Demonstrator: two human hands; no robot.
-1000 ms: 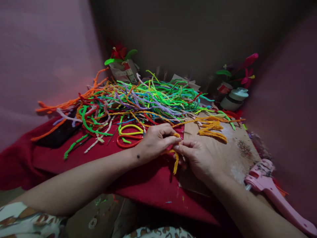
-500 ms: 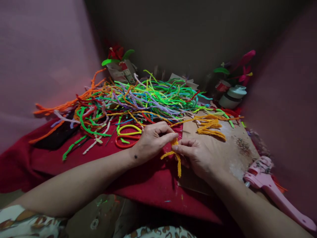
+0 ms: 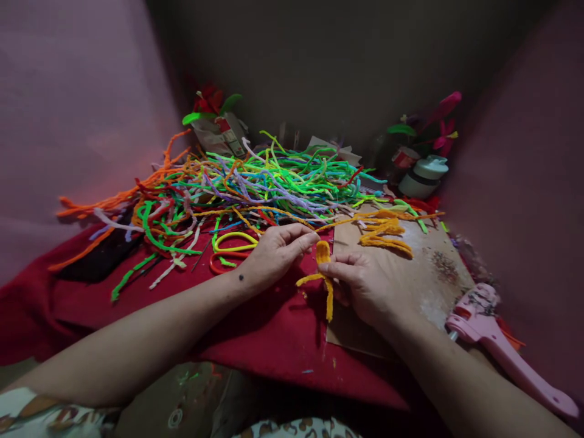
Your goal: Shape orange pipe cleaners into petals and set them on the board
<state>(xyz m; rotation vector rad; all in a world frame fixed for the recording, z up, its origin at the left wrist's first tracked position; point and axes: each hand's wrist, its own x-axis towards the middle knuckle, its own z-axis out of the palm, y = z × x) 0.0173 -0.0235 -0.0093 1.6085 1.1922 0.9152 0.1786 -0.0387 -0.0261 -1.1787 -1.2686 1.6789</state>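
Note:
My right hand (image 3: 365,277) pinches a folded orange-yellow pipe cleaner piece (image 3: 323,252) between thumb and fingers. Its upper part is a rounded, tightly packed loop, and two loose ends stick out below, one to the left and one downward. My left hand (image 3: 287,250) is just left of the loop's top, fingers curved and tips close to it without gripping it. Yellow-and-red-handled scissors (image 3: 235,243) lie beside my left hand, their blades hidden. Past my right hand, a zigzag-bent orange pipe cleaner (image 3: 385,234) rests on a brown board (image 3: 422,267).
A large heap of multicoloured pipe cleaners (image 3: 283,179) spreads across the red cloth (image 3: 274,331). On the right lies a pink glue gun (image 3: 506,347). Behind stand a pale lidded bottle (image 3: 424,176) and pipe-cleaner flowers (image 3: 447,134). A dark flat object (image 3: 93,258) lies at left.
My left fingertips have come off the top of the folded piece and shifted slightly left, uncovering its rounded loop. My right hand keeps its pinch. The whole view has shifted a little.

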